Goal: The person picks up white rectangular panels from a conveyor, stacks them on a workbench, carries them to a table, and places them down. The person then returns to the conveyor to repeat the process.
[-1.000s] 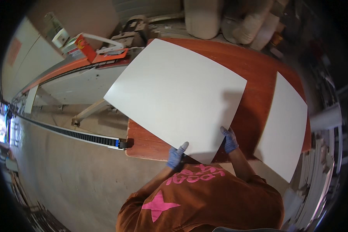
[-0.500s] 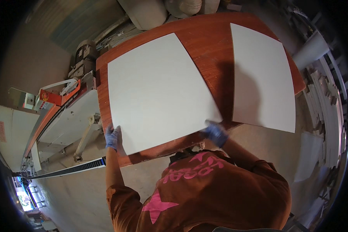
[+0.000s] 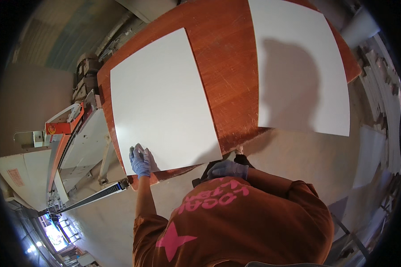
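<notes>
A large white panel [image 3: 162, 102] lies on a reddish-brown wooden table [image 3: 218, 66]. My left hand [image 3: 140, 161], in a blue-grey glove, rests on the panel's near left corner with its fingers spread on the surface. My right hand [image 3: 229, 170], gloved alike, is off the panel and close against the front of my brown shirt [image 3: 254, 213]. Its fingers look stretched out; their undersides are hidden, and I see nothing held there. A second white panel [image 3: 325, 75] lies farther right, overhanging the table's near edge, with a head-shaped shadow on it.
To the left stands a machine with an orange-and-white guard [image 3: 60, 128] and a pale metal bed [image 3: 82, 138]. A dark ribbed rail [image 3: 98, 196] runs below it. A motor-like unit [image 3: 87, 73] sits by the table's left edge. Stacked white strips [image 3: 383, 93] line the right side.
My right hand has left the panel's near right corner and come in to my waist. My left hand has shifted from the panel's left edge onto its top. The view has shifted.
</notes>
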`<action>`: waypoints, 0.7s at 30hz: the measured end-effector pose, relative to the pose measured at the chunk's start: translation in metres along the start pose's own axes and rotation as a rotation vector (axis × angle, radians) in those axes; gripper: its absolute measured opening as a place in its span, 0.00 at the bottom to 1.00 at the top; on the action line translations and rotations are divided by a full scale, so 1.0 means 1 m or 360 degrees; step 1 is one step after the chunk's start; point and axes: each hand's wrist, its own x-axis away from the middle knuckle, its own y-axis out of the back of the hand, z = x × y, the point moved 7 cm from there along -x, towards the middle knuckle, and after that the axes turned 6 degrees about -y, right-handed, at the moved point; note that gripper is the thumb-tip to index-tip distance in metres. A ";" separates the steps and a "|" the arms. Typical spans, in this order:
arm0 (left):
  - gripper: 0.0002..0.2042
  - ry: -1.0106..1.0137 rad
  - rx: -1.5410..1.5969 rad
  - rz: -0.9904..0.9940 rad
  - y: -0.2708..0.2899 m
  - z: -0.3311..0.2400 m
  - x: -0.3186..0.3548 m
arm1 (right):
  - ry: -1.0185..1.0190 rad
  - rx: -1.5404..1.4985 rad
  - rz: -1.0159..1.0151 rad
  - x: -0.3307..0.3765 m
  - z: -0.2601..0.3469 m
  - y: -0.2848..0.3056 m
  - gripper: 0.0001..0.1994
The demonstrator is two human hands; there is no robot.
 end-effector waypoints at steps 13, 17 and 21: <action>0.23 -0.0072 0.0034 -0.0417 -0.011 -0.037 0.069 | 0.0167 -0.0014 -0.0832 0.050 0.007 0.057 0.29; 0.23 -0.0100 -0.0013 -0.0433 -0.009 -0.045 0.079 | 0.0369 0.0335 -0.0690 0.044 -0.003 0.051 0.31; 0.23 -0.0097 0.0005 -0.0456 -0.006 -0.047 0.079 | 0.0279 0.0949 -0.0562 0.032 -0.035 0.047 0.33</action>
